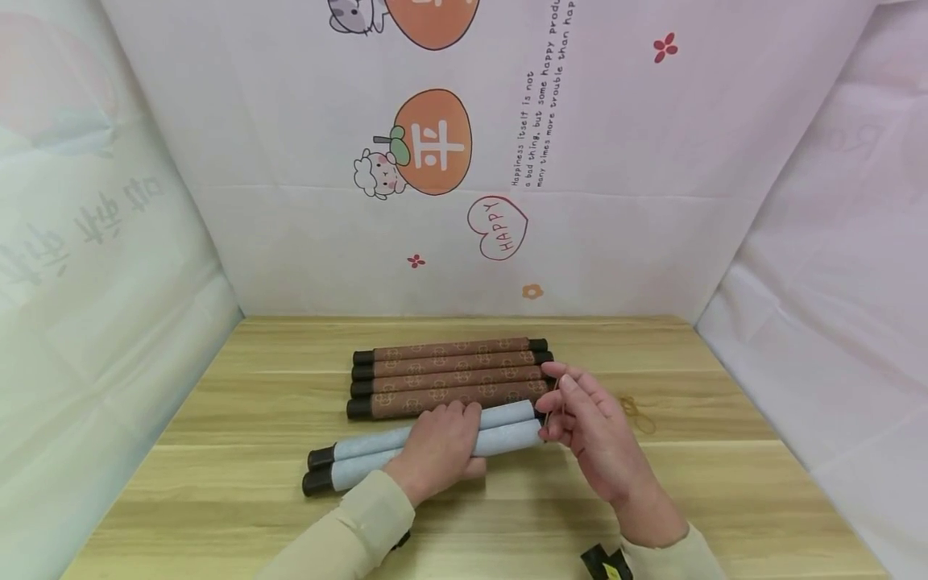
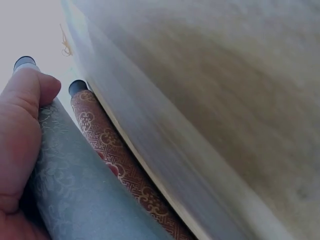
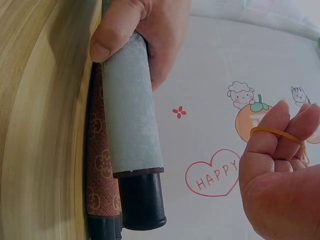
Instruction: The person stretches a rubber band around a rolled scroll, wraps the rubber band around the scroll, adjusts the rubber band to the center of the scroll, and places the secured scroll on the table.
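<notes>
Two light blue scrolls [image 1: 507, 437] with black end knobs lie side by side, tilted a little, and my left hand [image 1: 442, 443] grips them round the middle. The left wrist view shows the thumb along the patterned blue scroll [image 2: 75, 175]. At the scrolls' right end is my right hand [image 1: 598, 435], palm turned inward. It holds an orange rubber band [image 3: 277, 132], looped round its bent fingers. The fingertips are close to the black knobs at that end. Just behind lie several brown scrolls [image 1: 442, 374] with gold patterns and black knobs, in a row.
More rubber bands [image 1: 638, 415] lie on the wooden table [image 1: 674, 354] to the right of my right hand. A white printed cloth [image 1: 616, 242] rises at the back, with pale cloth walls on both sides. A black object [image 1: 605, 561] sits by the right wrist.
</notes>
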`<action>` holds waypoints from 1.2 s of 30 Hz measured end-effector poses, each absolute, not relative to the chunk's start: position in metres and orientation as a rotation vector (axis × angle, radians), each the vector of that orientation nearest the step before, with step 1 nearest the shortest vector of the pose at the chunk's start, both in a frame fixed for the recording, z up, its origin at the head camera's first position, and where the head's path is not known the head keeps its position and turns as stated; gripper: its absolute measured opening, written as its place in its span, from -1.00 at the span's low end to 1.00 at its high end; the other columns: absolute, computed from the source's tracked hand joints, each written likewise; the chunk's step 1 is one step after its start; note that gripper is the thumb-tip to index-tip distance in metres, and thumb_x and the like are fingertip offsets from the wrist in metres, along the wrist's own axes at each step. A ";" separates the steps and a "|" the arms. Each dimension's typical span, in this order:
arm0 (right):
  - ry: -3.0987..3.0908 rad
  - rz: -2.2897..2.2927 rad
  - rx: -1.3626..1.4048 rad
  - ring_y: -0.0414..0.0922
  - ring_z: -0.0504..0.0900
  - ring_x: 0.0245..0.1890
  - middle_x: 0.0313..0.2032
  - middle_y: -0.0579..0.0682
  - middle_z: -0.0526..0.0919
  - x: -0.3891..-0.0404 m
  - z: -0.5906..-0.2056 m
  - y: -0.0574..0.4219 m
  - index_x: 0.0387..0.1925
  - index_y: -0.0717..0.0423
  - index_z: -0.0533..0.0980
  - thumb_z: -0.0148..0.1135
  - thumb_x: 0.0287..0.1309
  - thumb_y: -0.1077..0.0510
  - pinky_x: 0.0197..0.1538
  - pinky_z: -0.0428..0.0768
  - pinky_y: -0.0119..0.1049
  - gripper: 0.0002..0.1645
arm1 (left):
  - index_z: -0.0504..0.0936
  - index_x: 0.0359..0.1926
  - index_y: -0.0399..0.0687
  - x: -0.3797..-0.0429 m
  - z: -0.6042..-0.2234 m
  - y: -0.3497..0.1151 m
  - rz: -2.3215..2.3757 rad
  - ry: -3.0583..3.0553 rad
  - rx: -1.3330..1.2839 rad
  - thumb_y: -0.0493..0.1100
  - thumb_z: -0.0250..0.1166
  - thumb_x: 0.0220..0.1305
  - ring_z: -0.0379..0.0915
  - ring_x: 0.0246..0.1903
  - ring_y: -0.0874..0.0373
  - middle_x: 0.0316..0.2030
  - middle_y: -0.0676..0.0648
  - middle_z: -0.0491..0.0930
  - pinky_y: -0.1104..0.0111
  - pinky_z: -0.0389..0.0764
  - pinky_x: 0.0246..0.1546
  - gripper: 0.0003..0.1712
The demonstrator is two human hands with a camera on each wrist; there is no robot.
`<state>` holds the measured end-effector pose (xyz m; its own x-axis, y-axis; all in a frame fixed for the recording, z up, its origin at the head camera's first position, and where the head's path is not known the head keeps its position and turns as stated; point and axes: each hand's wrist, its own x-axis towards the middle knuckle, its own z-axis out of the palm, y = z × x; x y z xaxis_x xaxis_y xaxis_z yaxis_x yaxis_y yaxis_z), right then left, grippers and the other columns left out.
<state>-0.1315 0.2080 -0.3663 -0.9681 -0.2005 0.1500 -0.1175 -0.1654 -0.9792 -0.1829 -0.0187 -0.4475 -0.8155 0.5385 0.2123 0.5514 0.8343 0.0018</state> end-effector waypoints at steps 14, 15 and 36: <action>2.239 -2.202 -0.241 -0.17 0.60 -0.37 -0.16 0.01 0.65 -0.135 -0.366 0.212 0.41 0.20 0.29 -0.09 0.64 -0.12 -0.14 0.73 -0.24 -0.41 | 0.54 0.28 -0.18 -0.179 -0.438 -0.036 -0.171 -2.791 -0.838 0.46 0.50 0.02 0.70 -0.21 -0.01 -0.08 -0.12 0.74 0.11 0.73 -0.23 0.03; 2.269 -2.179 -0.235 -0.14 0.62 -0.35 -0.14 0.03 0.64 -0.135 -0.367 0.212 0.41 0.20 0.30 -0.10 0.64 -0.12 -0.14 0.73 -0.23 -0.41 | 0.54 0.29 -0.17 -0.179 -0.437 -0.038 -0.156 -2.772 -0.844 0.46 0.50 0.02 0.70 -0.21 0.00 -0.08 -0.11 0.74 0.12 0.73 -0.24 0.03; 2.455 -1.958 -0.287 -0.04 0.71 -0.27 0.04 0.25 0.59 -0.145 -0.381 0.224 0.29 0.30 0.45 0.08 0.54 0.24 -0.17 0.78 -0.20 -0.60 | 0.57 0.28 -0.08 -0.167 -0.425 -0.079 -0.214 -2.503 -0.938 0.42 0.52 0.03 0.71 -0.28 0.08 -0.14 -0.06 0.75 0.20 0.73 -0.29 -0.05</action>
